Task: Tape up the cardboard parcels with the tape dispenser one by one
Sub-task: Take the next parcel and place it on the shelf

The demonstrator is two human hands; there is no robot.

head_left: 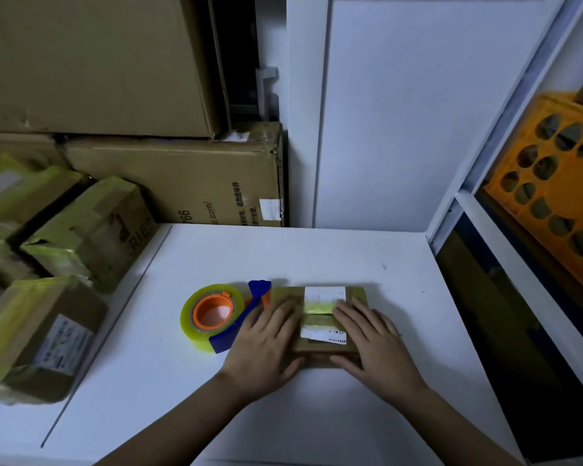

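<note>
Two hands flat, fingers extended, gripping nothing: left hand (pixel 265 344) and right hand (pixel 372 344) press parcel (pixel 320 321) on white counter (pixel 317 257). Tape dispenser (pixel 223 316) lies just left, touching parcel.

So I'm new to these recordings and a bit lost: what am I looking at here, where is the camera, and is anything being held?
There is no machine: a person works with bare hands, and one camera worn on the head looks down at them. On the white table lies a small cardboard parcel with a white label and a strip of yellowish tape across it. The left hand and right hand lie flat on it, pressing; neither grips anything. The tape dispenser, blue with an orange core, sits just left of the parcel, unheld. Taped parcels are stacked at the far left.
</note>
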